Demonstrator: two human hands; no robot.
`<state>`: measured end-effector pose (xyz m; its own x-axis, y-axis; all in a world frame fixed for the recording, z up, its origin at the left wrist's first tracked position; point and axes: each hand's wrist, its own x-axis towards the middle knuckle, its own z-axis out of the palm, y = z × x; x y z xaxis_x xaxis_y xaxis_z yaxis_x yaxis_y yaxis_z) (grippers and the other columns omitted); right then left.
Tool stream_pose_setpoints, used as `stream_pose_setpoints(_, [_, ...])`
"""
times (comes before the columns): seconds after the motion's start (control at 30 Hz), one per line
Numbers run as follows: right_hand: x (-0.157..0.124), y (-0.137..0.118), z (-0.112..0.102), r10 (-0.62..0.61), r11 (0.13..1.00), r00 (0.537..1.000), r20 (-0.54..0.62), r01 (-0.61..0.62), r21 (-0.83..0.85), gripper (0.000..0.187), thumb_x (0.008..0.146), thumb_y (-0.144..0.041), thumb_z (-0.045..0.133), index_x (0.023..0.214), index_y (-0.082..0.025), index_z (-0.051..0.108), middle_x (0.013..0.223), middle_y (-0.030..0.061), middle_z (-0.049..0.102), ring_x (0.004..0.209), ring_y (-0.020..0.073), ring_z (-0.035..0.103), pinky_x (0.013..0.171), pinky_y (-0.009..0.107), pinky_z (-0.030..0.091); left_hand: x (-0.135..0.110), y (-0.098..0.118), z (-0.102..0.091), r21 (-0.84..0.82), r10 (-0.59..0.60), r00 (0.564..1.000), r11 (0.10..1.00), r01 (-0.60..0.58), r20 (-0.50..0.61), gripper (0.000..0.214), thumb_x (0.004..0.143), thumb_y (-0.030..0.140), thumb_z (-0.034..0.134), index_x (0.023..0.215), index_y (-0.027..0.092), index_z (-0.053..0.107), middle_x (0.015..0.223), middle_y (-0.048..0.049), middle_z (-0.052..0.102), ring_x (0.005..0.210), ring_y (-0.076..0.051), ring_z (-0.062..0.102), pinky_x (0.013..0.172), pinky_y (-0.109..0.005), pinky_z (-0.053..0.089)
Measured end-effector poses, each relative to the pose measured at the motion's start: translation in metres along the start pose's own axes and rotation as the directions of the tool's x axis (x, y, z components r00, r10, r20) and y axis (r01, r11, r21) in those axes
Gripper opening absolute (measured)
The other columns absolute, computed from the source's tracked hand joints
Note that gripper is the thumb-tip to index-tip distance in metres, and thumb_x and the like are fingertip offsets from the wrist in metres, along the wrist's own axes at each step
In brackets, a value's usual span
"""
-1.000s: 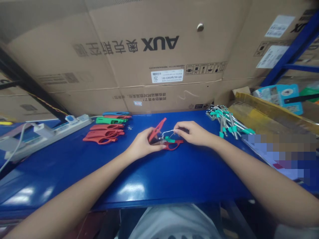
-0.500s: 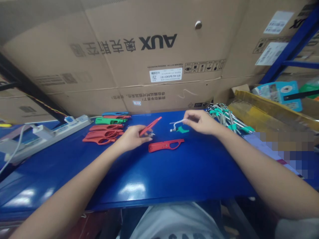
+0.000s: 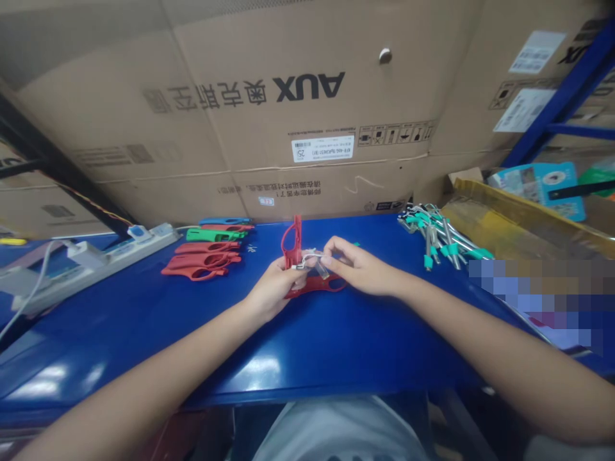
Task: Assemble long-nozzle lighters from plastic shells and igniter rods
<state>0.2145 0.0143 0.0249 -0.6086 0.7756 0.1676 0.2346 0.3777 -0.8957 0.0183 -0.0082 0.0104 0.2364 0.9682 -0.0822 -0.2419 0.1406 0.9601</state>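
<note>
Where the left hand (image 3: 275, 286) grips, red casing (image 3: 298, 237) projects forward.

Glossy tabletop (image 3: 336, 346), matt cardboard box (image 3: 250, 137), red plastic shell (image 3: 298, 238), shiny metal tubes (image 3: 448, 230)

Half a second ago the two hands are well apart; now the left hand (image 3: 276, 288) and the right hand (image 3: 362, 269) are near each other, over the lying red half (image 3: 319, 286), which they partly cover. The held red half (image 3: 291, 240) is no longer slanted; it points away from the person. The white wire (image 3: 312, 255) now reaches the left fingers. Of the green piece (image 3: 356, 244), only a small edge now shows behind the right hand.
</note>
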Motion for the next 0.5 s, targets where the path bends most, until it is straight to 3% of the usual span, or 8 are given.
stream_pose_setpoints(0.13, [0.001, 0.002, 0.01, 0.059, 0.994, 0.998, -0.013, -0.058, 0.09, 0.03, 0.094, -0.042, 0.059, 0.105, -0.026, 0.036, 0.1, 0.0032, 0.063, 0.075, 0.0139, 0.058, 0.064, 0.027, 0.044, 0.002, -0.003, -0.002, 0.05, -0.016, 1.0, 0.999, 0.015, 0.026, 0.041, 0.066, 0.045, 0.088, 0.084, 0.014, 0.068, 0.051, 0.0091, 0.039, 0.045, -0.004, 0.027, 0.045, -0.02, 0.021])
stream_pose_setpoints(0.23, [0.005, 0.007, -0.005, 0.063, 0.997, 0.997, -0.033, -0.065, -0.052, 0.027, 0.097, -0.033, 0.049, 0.118, -0.024, 0.037, 0.098, 0.0055, 0.067, 0.075, 0.0165, 0.061, 0.068, 0.029, 0.047, 0.006, -0.002, -0.011, 0.304, 0.103, 0.995, 0.947, -0.101, 0.01, 0.038, 0.072, 0.04, 0.084, 0.097, 0.014, 0.071, 0.064, 0.0037, 0.056, 0.054, -0.008, 0.045, 0.055, -0.022, 0.037])
stream_pose_setpoints(0.3, [0.007, 0.013, -0.022, 0.073, 0.943, 0.986, -0.15, -0.118, -0.312, 0.025, 0.099, -0.029, 0.041, 0.123, -0.021, 0.039, 0.098, 0.008, 0.068, 0.078, 0.0189, 0.062, 0.071, 0.031, 0.047, 0.007, -0.001, -0.018, 0.598, 0.228, 0.972, 0.772, -0.213, 0.052, 0.039, 0.076, 0.04, 0.08, 0.106, 0.016, 0.071, 0.082, -0.0014, 0.065, 0.072, -0.014, 0.058, 0.071, -0.027, 0.046])
stream_pose_setpoints(0.33, [0.007, 0.017, -0.03, 0.096, 0.867, 0.968, -0.232, -0.196, -0.459, 0.028, 0.099, -0.028, 0.04, 0.126, -0.019, 0.039, 0.096, 0.0094, 0.069, 0.079, 0.0212, 0.064, 0.071, 0.032, 0.046, 0.008, 0.0, -0.021, 0.723, 0.261, 0.96, 0.643, -0.254, 0.106, 0.039, 0.076, 0.042, 0.08, 0.105, 0.017, 0.071, 0.089, -0.0034, 0.066, 0.079, -0.018, 0.06, 0.076, -0.03, 0.048])
stream_pose_setpoints(0.43, [0.009, 0.03, -0.047, 0.216, 0.587, 0.906, -0.364, -0.418, -0.693, 0.046, 0.097, -0.045, 0.048, 0.132, -0.015, 0.04, 0.099, 0.0149, 0.071, 0.083, 0.0293, 0.067, 0.064, 0.033, 0.043, 0.007, 0.003, -0.027, 0.875, 0.179, 0.937, 0.34, -0.344, 0.299, 0.037, 0.076, 0.046, 0.08, 0.096, 0.016, 0.071, 0.095, -0.0066, 0.062, 0.085, -0.022, 0.061, 0.079, -0.034, 0.049])
stream_pose_setpoints(0.5, [0.01, 0.037, -0.05, 0.281, 0.493, 0.897, -0.342, -0.44, -0.751, 0.054, 0.094, -0.058, 0.051, 0.127, -0.015, 0.046, 0.106, 0.0188, 0.071, 0.088, 0.0321, 0.068, 0.062, 0.032, 0.042, 0.006, 0.004, -0.028, 0.879, 0.103, 0.917, 0.262, -0.398, 0.385, 0.032, 0.082, 0.043, 0.076, 0.097, 0.016, 0.07, 0.097, -0.0074, 0.061, 0.085, -0.022, 0.06, 0.08, -0.033, 0.049])
